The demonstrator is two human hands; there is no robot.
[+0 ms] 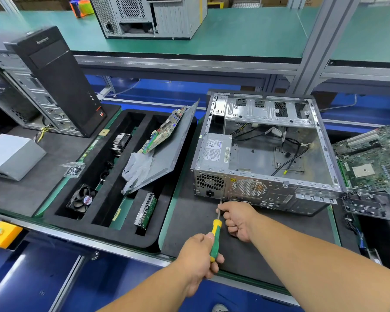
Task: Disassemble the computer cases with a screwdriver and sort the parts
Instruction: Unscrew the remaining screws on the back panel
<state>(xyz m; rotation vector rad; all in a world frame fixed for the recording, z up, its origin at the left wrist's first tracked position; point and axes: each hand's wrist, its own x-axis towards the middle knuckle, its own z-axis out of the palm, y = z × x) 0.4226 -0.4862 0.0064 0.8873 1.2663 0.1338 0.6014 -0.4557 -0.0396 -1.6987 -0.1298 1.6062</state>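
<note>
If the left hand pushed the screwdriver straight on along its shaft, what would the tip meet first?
The left hand holds the green-and-yellow-handled screwdriver, whose shaft points up at the rear panel of the open grey metal computer case, beside the power supply. It seems to be there already; contact is unclear.

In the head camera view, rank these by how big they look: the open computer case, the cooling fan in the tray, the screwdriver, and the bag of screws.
1. Open computer case, by far the largest.
2. Screwdriver, partly covered by both hands and nearest the camera, so unsure against the fan.
3. Cooling fan, looks about alike.
4. Bag of screws, smallest.
</note>
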